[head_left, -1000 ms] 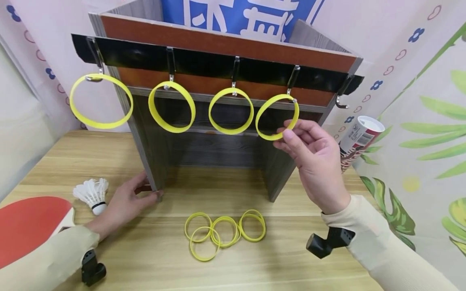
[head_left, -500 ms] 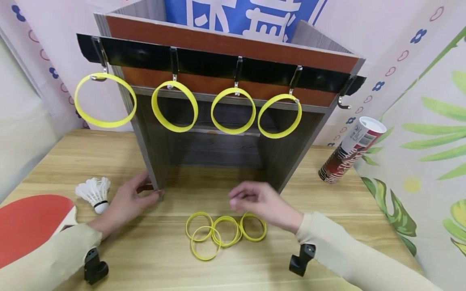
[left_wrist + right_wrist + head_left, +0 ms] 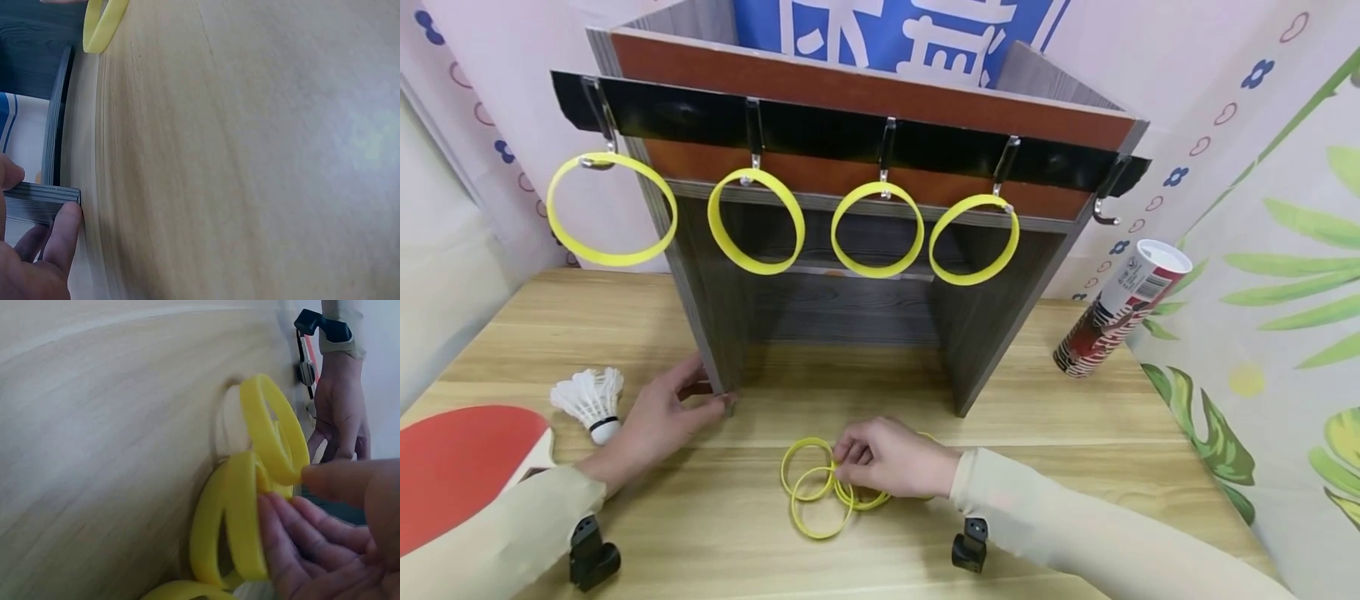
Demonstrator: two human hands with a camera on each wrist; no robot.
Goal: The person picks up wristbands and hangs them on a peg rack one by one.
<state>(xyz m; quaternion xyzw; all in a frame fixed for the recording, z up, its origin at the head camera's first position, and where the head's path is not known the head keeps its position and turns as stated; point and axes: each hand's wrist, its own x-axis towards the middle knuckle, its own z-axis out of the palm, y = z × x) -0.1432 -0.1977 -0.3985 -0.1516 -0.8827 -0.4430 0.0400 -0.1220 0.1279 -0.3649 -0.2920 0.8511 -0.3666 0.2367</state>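
My left hand (image 3: 662,421) grips the foot of the left side panel (image 3: 40,195) of a grey wooden stand, thumb on one face and fingers on the other. Over a small pile of yellow rings (image 3: 822,535) on the table, my right hand (image 3: 895,460) reaches down and partly hides them. Its thumb and fingertips pinch the edge of one yellow ring (image 3: 253,412), which overlaps others in the right wrist view. Hung along the stand's black strip (image 3: 820,137), yellow rings (image 3: 613,259) dangle from several hooks. The rightmost hook (image 3: 1105,218) carries none.
Left of my left hand lie a white shuttlecock (image 3: 589,400) and a red table tennis bat (image 3: 467,467). A printed tube (image 3: 1116,312) stands right of the stand. Patterned cloth (image 3: 1262,250) surrounds the wooden table (image 3: 1037,500).
My right hand has let go of the ring on the fourth hook and come down leftward to the pile of rings. My left hand stays at the panel's foot.
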